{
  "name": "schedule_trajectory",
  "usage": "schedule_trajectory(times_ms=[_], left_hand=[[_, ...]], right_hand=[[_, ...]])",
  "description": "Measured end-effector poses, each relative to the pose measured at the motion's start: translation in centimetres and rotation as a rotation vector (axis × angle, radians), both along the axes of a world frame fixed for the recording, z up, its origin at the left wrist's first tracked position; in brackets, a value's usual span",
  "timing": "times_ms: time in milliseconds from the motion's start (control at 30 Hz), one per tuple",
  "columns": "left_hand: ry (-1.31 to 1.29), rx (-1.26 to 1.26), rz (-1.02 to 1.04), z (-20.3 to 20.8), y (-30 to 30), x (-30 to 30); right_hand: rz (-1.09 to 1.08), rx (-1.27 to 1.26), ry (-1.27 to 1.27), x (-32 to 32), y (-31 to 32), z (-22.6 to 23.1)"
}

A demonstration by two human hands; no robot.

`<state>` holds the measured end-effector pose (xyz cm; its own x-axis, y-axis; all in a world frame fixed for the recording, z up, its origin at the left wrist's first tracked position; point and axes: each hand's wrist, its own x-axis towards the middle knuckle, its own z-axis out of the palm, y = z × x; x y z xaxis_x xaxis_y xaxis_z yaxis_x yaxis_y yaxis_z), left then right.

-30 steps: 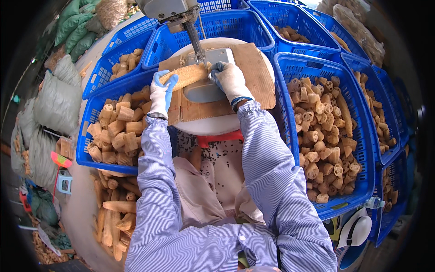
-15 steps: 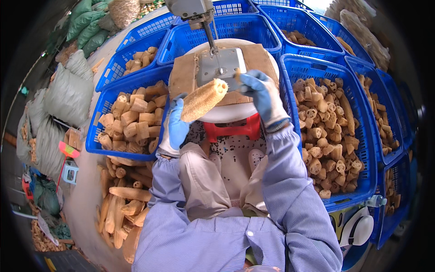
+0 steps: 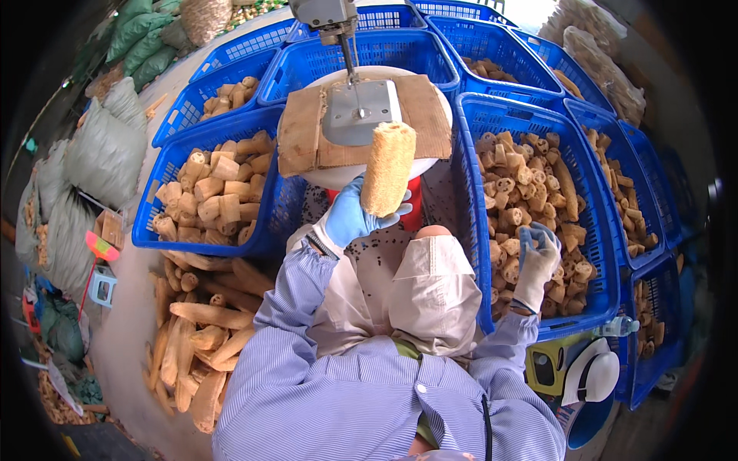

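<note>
My left hand (image 3: 350, 219), in a blue-and-white glove, is closed around a thick tan loofah (image 3: 389, 170). It holds the loofah upright, just in front of a machine's metal plate (image 3: 361, 110). My right hand (image 3: 540, 265), gloved the same way, is over the large blue basket (image 3: 547, 330) on the right. Its fingers are loosely bent and look apart, with nothing visible in them. Small loofah end pieces (image 3: 530, 180) fill that basket below the hand.
The machine's arm (image 3: 327, 15) hangs over the plate, which has brown cardboard (image 3: 298, 132) around it. Cut loofah sections fill a blue basket (image 3: 196, 246) at left. Whole loofahs (image 3: 204, 338) lie piled below it. More blue baskets stand behind. A white cap (image 3: 600, 373) sits at lower right.
My right hand has moved from beside the plate to over the right basket; the small piece at its fingers is out of sight. My left hand has turned the loofah upright and moved right.
</note>
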<state>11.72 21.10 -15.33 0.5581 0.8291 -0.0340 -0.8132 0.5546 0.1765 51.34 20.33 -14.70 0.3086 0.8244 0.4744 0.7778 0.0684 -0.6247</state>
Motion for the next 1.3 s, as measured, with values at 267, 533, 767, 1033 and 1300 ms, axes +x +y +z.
schedule_trajectory(times_ms=[267,533,767,1033,1300], left_hand=[[0.541,0.013,0.243,2.0,-1.6,3.8],[0.792,0.180,0.729,3.2,-7.9,-1.6],[1.404,-0.166,1.102,-1.5,-19.2,-7.2],[2.070,-1.217,0.952,-19.9,-23.7,-17.7],[1.851,-1.292,0.551,-27.0,-24.2,-23.2]], right_hand=[[1.044,-0.004,1.024,-13.8,-1.5,8.5],[0.625,0.904,0.652,-14.4,0.2,11.5],[0.717,0.096,0.463,-17.8,22.9,11.9],[0.787,-0.146,0.754,-21.1,13.8,4.0],[0.831,-0.082,0.687,-21.2,11.6,-1.2]])
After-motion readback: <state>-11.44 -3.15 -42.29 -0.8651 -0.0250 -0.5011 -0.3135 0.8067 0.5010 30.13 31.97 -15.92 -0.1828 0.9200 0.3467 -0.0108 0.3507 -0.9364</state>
